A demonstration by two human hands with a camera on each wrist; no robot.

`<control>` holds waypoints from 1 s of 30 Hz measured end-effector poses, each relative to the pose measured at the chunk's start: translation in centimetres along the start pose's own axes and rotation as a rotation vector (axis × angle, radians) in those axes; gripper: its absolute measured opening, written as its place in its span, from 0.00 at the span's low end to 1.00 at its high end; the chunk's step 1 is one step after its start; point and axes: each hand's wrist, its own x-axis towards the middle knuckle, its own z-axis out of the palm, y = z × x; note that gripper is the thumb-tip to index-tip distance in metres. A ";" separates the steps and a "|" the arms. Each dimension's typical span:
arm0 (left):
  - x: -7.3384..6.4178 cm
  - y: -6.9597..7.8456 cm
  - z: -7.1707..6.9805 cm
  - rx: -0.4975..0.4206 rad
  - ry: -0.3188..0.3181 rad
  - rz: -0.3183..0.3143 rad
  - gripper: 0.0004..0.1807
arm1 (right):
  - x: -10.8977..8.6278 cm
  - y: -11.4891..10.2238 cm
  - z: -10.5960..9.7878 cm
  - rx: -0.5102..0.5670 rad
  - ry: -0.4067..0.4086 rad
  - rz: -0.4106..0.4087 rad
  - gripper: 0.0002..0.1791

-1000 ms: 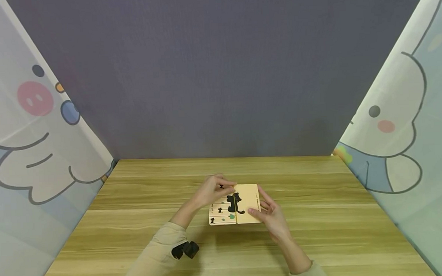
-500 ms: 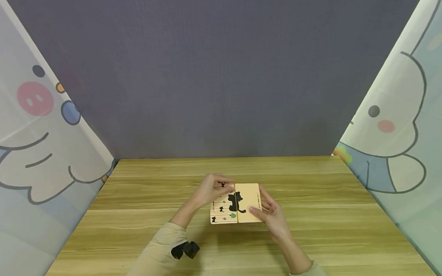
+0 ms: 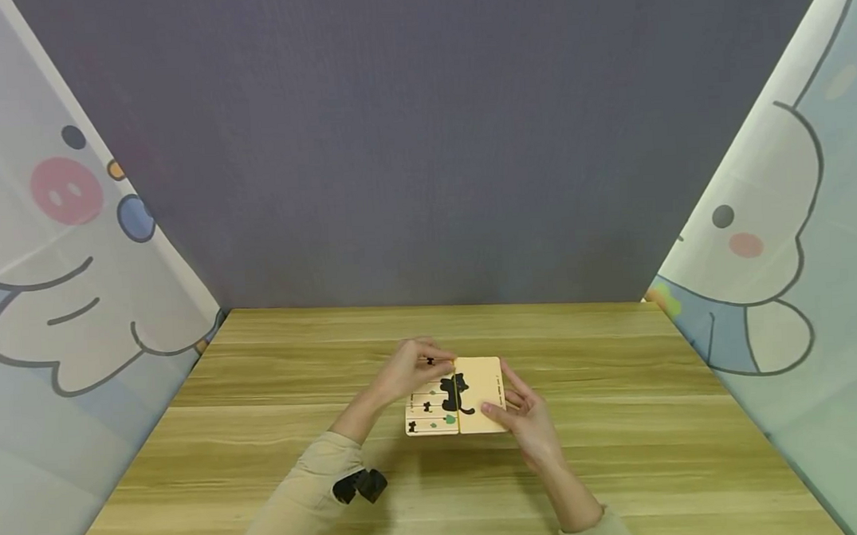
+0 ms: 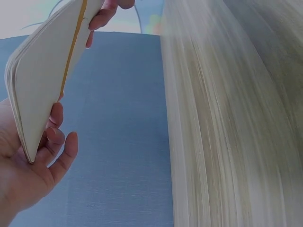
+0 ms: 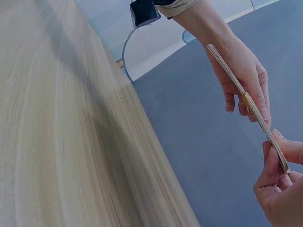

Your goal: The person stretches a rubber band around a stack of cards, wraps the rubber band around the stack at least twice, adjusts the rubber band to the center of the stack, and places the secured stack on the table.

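A thin cream notebook (image 3: 479, 389), printed with a black cat, is held up over the table. Lines and small cats fill its left half, and a yellow band (image 3: 458, 410) crosses its middle from top to bottom. My left hand (image 3: 411, 369) grips it from the left, thumb and forefinger at the top edge close to the band. On the other side my right hand (image 3: 532, 422) pinches the right edge, thumb on the front. The left wrist view shows the plain back of the notebook (image 4: 40, 80); in the right wrist view its layered edge (image 5: 227, 71) faces the camera.
Below the hands spreads a wood-grain table (image 3: 623, 450). A dark grey panel (image 3: 423, 140) stands along its far edge, with cartoon-printed curtains (image 3: 767, 285) on both sides. A black device (image 3: 362, 484) sits at the left sleeve.
The notebook and both hands shift slightly right, then come back to nearly where they were a second ago. Both grips stay the same.
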 end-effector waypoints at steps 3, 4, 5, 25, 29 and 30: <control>0.0 0.1 0.0 -0.019 0.013 0.018 0.12 | 0.1 0.1 0.0 -0.002 0.011 0.004 0.43; 0.0 0.2 0.0 -0.023 0.019 0.023 0.12 | 0.0 0.1 0.0 -0.002 0.017 0.009 0.42; 0.0 0.2 0.0 -0.022 0.027 0.021 0.12 | 0.0 0.0 0.0 -0.001 0.021 0.013 0.42; -1.8 1.6 -0.5 0.001 0.481 0.017 0.11 | 0.3 -0.5 -0.9 -0.055 0.085 0.012 0.42; -2.6 1.3 -0.1 -0.045 0.525 -0.032 0.11 | 0.5 -0.6 -1.1 -0.055 0.092 0.007 0.42; -2.8 1.2 0.0 -0.053 0.535 -0.040 0.11 | 0.6 -0.7 -1.1 -0.058 0.094 0.006 0.42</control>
